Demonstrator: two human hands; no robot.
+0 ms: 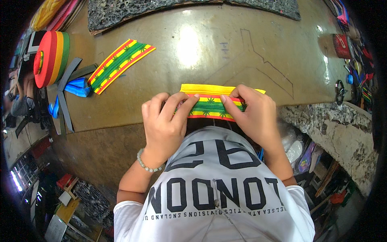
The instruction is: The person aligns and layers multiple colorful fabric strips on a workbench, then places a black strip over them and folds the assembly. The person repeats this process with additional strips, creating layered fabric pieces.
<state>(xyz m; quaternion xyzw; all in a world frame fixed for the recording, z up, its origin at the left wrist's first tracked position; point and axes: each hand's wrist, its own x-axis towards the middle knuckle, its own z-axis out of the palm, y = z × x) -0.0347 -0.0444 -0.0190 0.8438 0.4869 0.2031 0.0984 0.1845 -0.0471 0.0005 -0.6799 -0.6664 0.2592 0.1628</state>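
Observation:
A patterned fabric strip (209,106), striped red, yellow and green with dark leaf shapes, lies at the table's near edge, close to my body. Along its far side runs a plain yellow edge (207,88); whether that is a fold or a separate piece I cannot tell. My left hand (164,123) grips the strip's left end, fingertips pressing on top. At the other end my right hand (258,115) pinches it, thumb in front and fingers behind. Part of each end is hidden under the hands.
A matching strip (121,66) lies at the left, by blue ribbon pieces (78,87) and grey straps (65,86). Behind them stands a roll of red, yellow and green webbing (54,56). A dark speckled foam slab (193,14) borders the far side of the table (161,60).

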